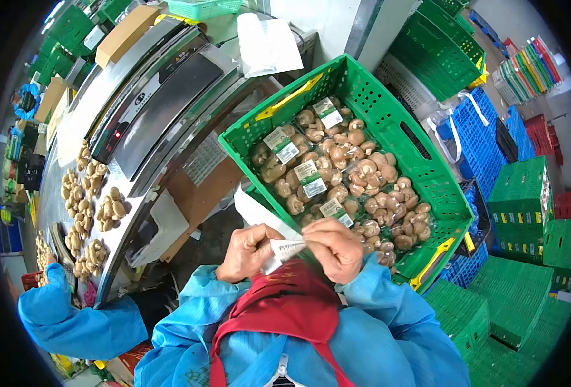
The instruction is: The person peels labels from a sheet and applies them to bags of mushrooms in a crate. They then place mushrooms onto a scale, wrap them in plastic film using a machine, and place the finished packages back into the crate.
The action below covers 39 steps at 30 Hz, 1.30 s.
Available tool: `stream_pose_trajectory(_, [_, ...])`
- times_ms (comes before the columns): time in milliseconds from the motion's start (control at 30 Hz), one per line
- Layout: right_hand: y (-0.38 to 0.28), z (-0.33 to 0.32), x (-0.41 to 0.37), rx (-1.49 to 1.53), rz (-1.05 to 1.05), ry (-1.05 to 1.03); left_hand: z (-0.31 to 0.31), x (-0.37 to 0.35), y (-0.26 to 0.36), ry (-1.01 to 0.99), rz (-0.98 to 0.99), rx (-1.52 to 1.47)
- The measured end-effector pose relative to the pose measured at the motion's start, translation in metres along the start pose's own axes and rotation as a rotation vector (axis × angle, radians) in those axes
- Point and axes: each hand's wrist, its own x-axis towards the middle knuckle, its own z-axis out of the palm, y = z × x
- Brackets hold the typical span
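Label strip point(287, 249) clamped in fingers of left hand point(248, 253) and right hand point(334, 250); best held lightly by edges, uncreased.

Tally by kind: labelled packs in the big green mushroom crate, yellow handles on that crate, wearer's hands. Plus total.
Labelled packs: 4
Yellow handles: 2
Wearer's hands: 2
Total: 8

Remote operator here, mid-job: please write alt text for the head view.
A left hand and right hand pinch a small printed white slip beside an open green crate of packed mushrooms, four packs showing labels. On the picture's left, a co-worker's blue sleeve reaches toward clumps of mushrooms on a table.
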Motion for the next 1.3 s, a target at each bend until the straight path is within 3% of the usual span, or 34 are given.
stream_pose_trajectory(133, [0.003,-0.021,0.016,0.176,0.073,0.072,-0.006,-0.002,-0.009,0.155,0.004,0.24])
stream_pose_trajectory(200, [0.024,-0.028,0.016,0.38,0.409,0.092,-0.009,0.005,-0.006,0.147,0.326,0.59])
stream_pose_trajectory(267, [0.043,-0.037,0.025,0.45,0.323,0.234,-0.004,0.013,-0.004,0.263,0.393,0.557])
stream_pose_trajectory(333, [0.036,-0.06,0.058,0.407,0.151,0.41,-0.009,0.011,-0.011,0.283,0.294,0.391])
stream_pose_trajectory(400, [0.056,-0.098,0.072,0.208,0.293,0.56,-0.009,0.006,-0.013,0.297,0.247,0.372])
stream_pose_trajectory(467, [0.101,-0.108,0.092,-0.211,0.267,0.476,-0.004,0.007,-0.005,0.43,0.165,0.339])
stream_pose_trajectory(533, [0.192,-0.124,0.087,-0.079,0.5,0.266,-0.017,0.001,-0.008,0.268,0.21,0.607])
stream_pose_trajectory(633, [0.263,-0.123,0.083,0.117,0.717,0.019,-0.019,-0.001,-0.004,0.318,0.256,0.686])
stream_pose_trajectory(700, [0.288,-0.122,0.082,-0.023,0.649,-0.077,-0.019,0.0,0.003,0.468,0.359,0.681])
stream_pose_trajectory(767, [0.308,-0.118,0.087,-0.096,0.587,-0.11,-0.023,-0.006,-0.005,0.496,0.301,0.625])
stream_pose_trajectory(867, [0.307,-0.099,0.091,-0.299,0.527,-0.196,-0.016,-0.005,0.001,0.636,0.206,0.538])
stream_pose_trajectory(933, [0.283,-0.085,0.094,-0.732,0.481,-0.275,-0.022,-0.004,-0.001,0.486,0.331,0.64])
stream_pose_trajectory(967, [0.272,-0.077,0.094,-0.851,0.5,-0.288,-0.02,-0.001,0.003,0.503,0.348,0.682])
stream_pose_trajectory(1067, [0.231,-0.067,0.096,-1.224,0.259,-0.241,-0.024,0.013,0.012,0.504,0.473,0.695])
stream_pose_trajectory(1133, [0.193,-0.053,0.095,-0.982,0.161,-0.195,-0.022,0.011,0.005,0.532,0.318,0.289])
stream_pose_trajectory(1167, [0.156,-0.043,0.101,-0.468,0.306,-0.341,-0.021,0.01,0.002,0.564,0.241,0.175])
stream_pose_trajectory(1200, [0.113,-0.028,0.104,0.05,0.438,-0.465,-0.011,0.015,0.014,0.645,0.154,-0.136])
stream_pose_trajectory(1300, [0.047,0.013,0.093,0.288,0.264,-0.643,-0.012,0.017,0.009,0.588,0.06,-0.087])
